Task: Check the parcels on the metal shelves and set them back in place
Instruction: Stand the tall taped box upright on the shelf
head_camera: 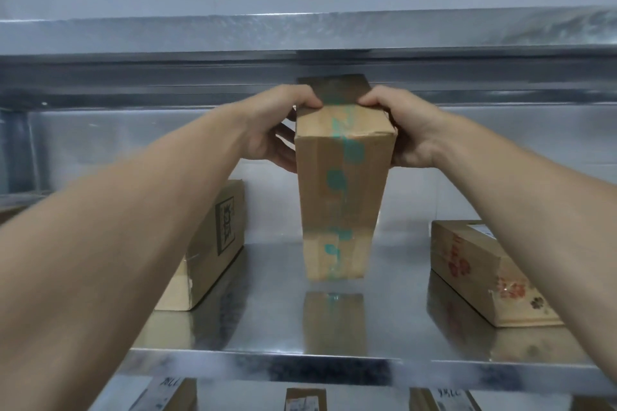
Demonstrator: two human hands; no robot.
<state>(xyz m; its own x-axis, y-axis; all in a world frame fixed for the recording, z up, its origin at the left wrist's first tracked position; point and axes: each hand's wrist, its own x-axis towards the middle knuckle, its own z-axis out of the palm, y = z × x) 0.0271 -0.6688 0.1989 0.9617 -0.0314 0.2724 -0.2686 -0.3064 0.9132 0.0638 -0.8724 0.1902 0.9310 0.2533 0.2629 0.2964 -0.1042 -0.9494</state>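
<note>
A tall brown cardboard parcel (340, 190) with green print down its front stands upright in the middle of the metal shelf (267, 327). My left hand (277, 125) grips its upper left side, thumb on the top. On the upper right side my right hand (405, 130) grips it the same way. The parcel's lower end sits at or just above the shelf surface; I cannot tell which. Its reflection shows in the metal below it.
A flat brown parcel (213, 243) with a black square mark lies on the shelf at left. A long parcel (480, 274) with red print lies at right. The shelf above (300, 33) hangs close over the held parcel. Labelled boxes (305, 399) show on the lower shelf.
</note>
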